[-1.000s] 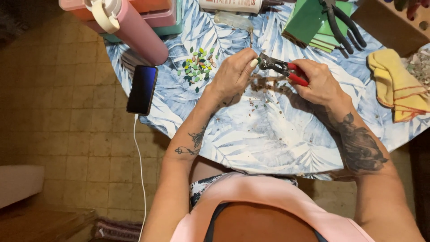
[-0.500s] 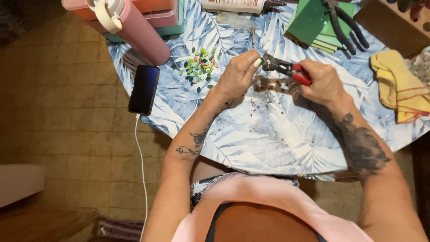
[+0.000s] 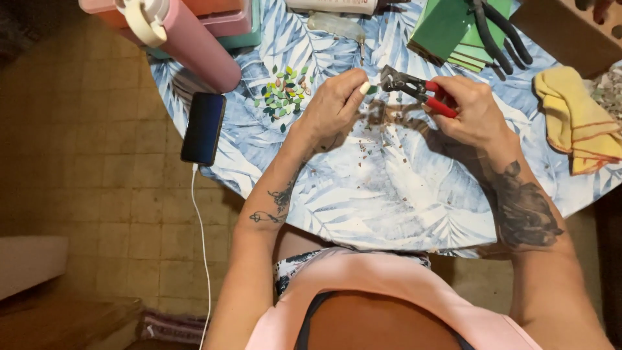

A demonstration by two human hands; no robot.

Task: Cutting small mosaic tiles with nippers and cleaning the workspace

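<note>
You are looking straight down at your own two hands, held close together over a round table covered in a blue and white leaf-print cloth [image 3: 402, 201]. Your left hand [image 3: 334, 104] is pinched shut on a small green chip [image 3: 371, 90], gripped between thumb and fingertips and poking out toward the right. Your right hand [image 3: 473, 110] is wrapped around the red handles of a pair of nippers [image 3: 414, 86]. The tool's long axis runs nearly level, from the handles in your right palm leftward and slightly away from you, so its dark metal head points straight at the chip. The head sits just beside the chip, perhaps touching; whether the blades have bitten onto it cannot be told from here. The two hands are about equally near the chip, left holding it, right bringing the tool. Left of your left hand, and a little farther from you, lies a scatter of small coloured pieces [image 3: 282, 94] on the cloth. A dark phone [image 3: 203, 128] rests at the table's left edge, a pink bottle [image 3: 194, 42] lies beyond it, and a yellow rag [image 3: 576, 120] sits at far right.
</note>
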